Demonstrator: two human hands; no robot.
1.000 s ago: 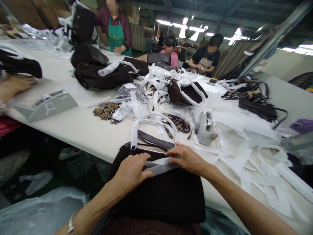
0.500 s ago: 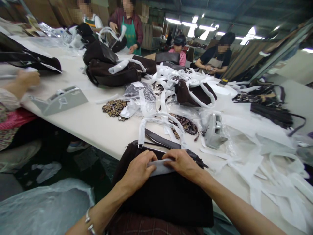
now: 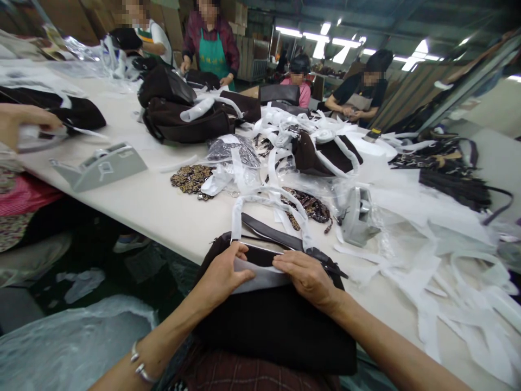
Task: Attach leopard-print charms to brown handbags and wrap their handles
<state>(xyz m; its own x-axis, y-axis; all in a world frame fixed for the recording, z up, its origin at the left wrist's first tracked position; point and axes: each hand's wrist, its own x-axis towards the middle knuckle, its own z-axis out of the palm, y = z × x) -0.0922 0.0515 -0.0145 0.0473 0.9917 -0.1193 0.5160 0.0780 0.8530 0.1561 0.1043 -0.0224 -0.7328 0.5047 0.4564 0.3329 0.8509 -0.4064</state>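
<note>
The white wrapping strip point(image 3: 260, 281) lies lengthwise, left to right, across the dark handbag point(image 3: 280, 328) at the desk's point(image 3: 142, 209) near edge. The left hand point(image 3: 222, 277), thumb and fingers apart, meets its left end; the right hand point(image 3: 311, 277) covers its right end, grip unclear.

Grey tape dispenser point(image 3: 108, 169) on pale table point(image 3: 157, 209), patterned coil point(image 3: 189, 178) — perhaps chain — nearby, person point(image 3: 210, 43) in green apron point(image 3: 213, 58)

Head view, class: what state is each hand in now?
Left hand: partly open, at the pale strip.
Right hand: on the strip; grip unclear.
</note>
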